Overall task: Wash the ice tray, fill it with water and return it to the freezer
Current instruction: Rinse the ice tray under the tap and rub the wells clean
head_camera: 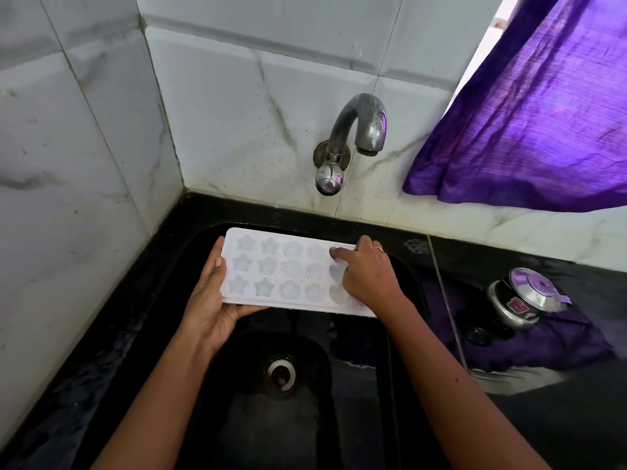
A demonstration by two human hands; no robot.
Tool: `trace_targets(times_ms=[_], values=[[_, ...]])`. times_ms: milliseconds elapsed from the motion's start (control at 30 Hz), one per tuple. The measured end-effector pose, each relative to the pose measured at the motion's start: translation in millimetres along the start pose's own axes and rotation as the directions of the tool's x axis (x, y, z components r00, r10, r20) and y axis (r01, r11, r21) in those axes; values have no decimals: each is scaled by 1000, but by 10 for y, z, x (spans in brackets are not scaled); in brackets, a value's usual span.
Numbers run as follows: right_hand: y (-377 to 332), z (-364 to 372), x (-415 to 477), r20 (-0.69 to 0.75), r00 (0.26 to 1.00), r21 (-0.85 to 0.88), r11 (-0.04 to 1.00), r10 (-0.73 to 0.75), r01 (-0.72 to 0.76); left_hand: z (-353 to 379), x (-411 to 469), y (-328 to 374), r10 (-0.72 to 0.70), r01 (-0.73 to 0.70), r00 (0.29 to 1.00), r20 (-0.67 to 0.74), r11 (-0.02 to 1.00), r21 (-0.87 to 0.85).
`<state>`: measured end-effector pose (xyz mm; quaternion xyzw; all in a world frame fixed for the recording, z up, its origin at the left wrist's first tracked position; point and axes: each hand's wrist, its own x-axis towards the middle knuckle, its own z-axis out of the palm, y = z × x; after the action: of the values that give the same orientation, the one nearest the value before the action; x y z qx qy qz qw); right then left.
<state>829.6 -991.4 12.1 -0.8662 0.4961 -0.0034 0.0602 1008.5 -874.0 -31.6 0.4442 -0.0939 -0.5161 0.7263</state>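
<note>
Fingers of the left hand are clamped on the left end of the ice tray, curled beneath it with the thumb over its edge. On the tray's right end lies the right hand: its index finger reaches into the far corner cell and the other fingers are bent down onto the cells nearby. Its thumb is hidden, so I cannot tell whether this hand grips or only presses. A ring shows on it. White, with star and flower cells facing up, the tray is held roughly level above the black sink, over the drain and below the wall tap. A purple curtain hangs at right, above a metal pot on the dark tabletop.
</note>
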Motion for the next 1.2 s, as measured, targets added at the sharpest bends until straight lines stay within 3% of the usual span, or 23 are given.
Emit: trace_targets(times_ms=[467, 733, 967, 1200], values=[[32, 40, -11, -55, 998, -53, 998, 38, -41, 14, -5, -39, 2, -2, 1000, -20, 1000, -10], [-16, 48, -22, -4, 1000, -36, 999, 19, -19, -12, 0, -38, 16, -16, 1000, -17, 1000, -2], [-56, -25, -15, -88, 996, 73, 997, 2, 5, -12, 9, -59, 15, -16, 999, -31, 999, -29], [-181, 44, 10, -19, 999, 54, 998, -37, 38, 12, -5, -63, 5, -5, 1000, 12, 1000, -2]])
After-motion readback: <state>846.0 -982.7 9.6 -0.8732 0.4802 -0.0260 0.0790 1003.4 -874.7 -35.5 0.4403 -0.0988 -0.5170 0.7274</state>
